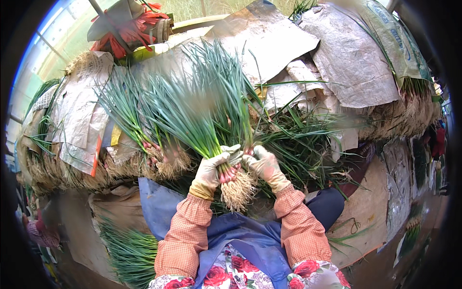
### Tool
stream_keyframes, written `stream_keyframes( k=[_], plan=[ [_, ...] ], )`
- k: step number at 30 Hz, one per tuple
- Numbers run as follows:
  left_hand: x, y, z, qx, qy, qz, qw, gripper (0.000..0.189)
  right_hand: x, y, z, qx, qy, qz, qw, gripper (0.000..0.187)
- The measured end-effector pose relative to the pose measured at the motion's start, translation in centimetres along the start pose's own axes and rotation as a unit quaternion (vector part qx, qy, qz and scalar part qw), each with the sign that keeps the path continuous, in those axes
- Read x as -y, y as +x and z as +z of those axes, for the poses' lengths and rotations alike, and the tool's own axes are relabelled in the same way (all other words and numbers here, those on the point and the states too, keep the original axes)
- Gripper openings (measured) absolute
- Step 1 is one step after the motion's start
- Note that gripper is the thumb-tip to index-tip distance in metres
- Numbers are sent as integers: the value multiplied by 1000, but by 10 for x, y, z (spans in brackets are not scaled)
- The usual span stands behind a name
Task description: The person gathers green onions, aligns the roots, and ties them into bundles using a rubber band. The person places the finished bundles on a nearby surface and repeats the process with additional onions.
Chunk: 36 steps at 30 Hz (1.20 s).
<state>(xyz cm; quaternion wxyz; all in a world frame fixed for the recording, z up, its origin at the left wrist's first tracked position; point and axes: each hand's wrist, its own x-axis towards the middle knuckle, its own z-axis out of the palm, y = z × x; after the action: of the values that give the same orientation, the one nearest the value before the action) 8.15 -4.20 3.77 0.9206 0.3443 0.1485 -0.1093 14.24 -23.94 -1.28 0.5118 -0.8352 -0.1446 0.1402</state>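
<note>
My left hand [213,167], in a pale soiled glove, grips a bunch of green onions [202,135] just above the pinkish bulbs. The bunch's long leaves point away from me, and its pale roots [238,191] hang towards my lap. My gloved right hand [264,165] is closed at the bulb end of a thin green onion [247,133], right beside the bunch. Smaller bunches of green onions [126,112] lie to the left of my hands, roots towards me. Loose green leaves and stalks [306,148] are heaped on the right.
Woven sacks [353,57] cover a long stack of rooted onions [408,112]. Red strips [140,29] hang by a pole at the upper left. Another onion pile [130,249] lies low on my left. A blue apron [249,231] covers my lap. A person [41,231] is at the far left.
</note>
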Motion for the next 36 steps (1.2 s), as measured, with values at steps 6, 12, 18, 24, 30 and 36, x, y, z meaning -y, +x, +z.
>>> stream_keyframes(
  k=[6, 12, 18, 24, 30, 36],
  plan=[
    [16, 22, -2, -26, -18, -31, 999, 20, 8, -18, 4, 154, 264, 117, 945, 21],
    [15, 16, -6, -6, -1, -75, 997, 23, 4, -8, -5, 238, 203, 100, 945, 22],
    [15, 22, -4, 16, 25, -14, 999, 25, 19, -14, -4, 130, 367, 101, 915, 15],
    [17, 21, -4, -43, -15, 44, 998, 17, 19, -2, 17, 84, 118, 26, 989, 20],
    [6, 13, -12, -109, 42, 90, 989, 18, 29, 11, -9, 8, -46, 79, 996, 30],
    [12, -7, -11, -107, 44, 64, 991, 14, 57, 36, 5, 40, -131, 45, 990, 48]
  ],
)
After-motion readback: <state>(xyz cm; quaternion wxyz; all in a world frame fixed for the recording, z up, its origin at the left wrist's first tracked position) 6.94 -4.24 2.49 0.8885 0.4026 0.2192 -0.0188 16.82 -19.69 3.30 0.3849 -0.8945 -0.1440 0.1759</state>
